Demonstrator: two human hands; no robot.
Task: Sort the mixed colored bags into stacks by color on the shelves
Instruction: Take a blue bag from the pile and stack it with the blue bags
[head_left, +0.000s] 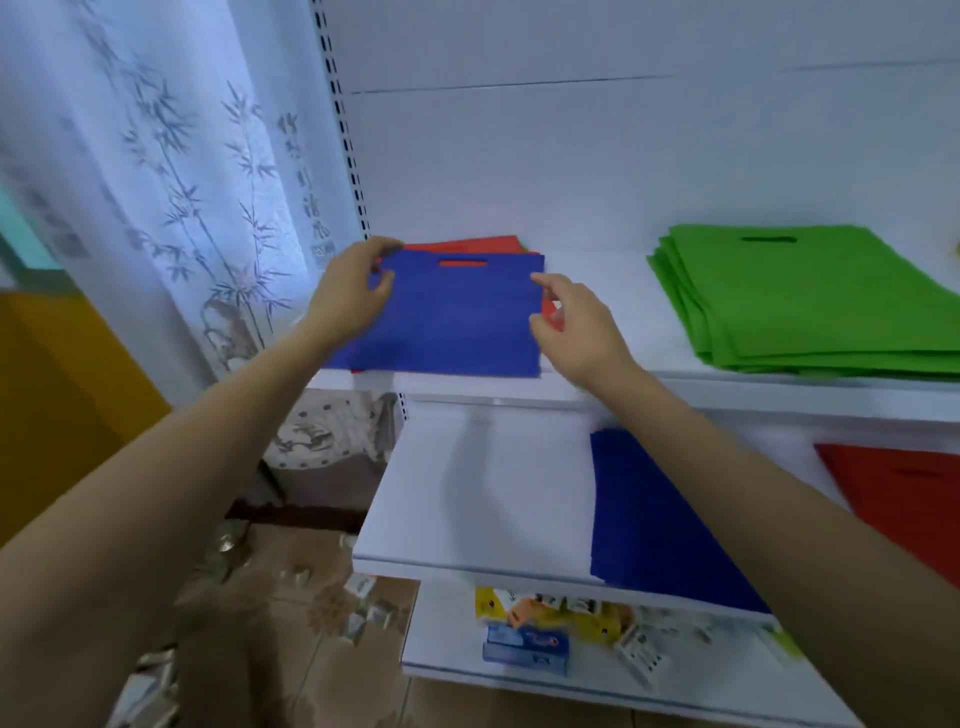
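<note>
On the white upper shelf (644, 312), a blue bag (457, 317) lies atop red bags (467, 243). The left hand (348, 296) pinches its corner with its fingers; the right hand (576, 327) curls its fingers at its edge, grip unclear.

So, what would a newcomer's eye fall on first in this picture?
First, the blue bag on the upper shelf, lying on red bags, with the left hand gripping its left corner and the right hand at its right edge. Next, the bright green stack further right on the same shelf. Below, a blue stack and a red stack lie side by side on the lower shelf.
</note>
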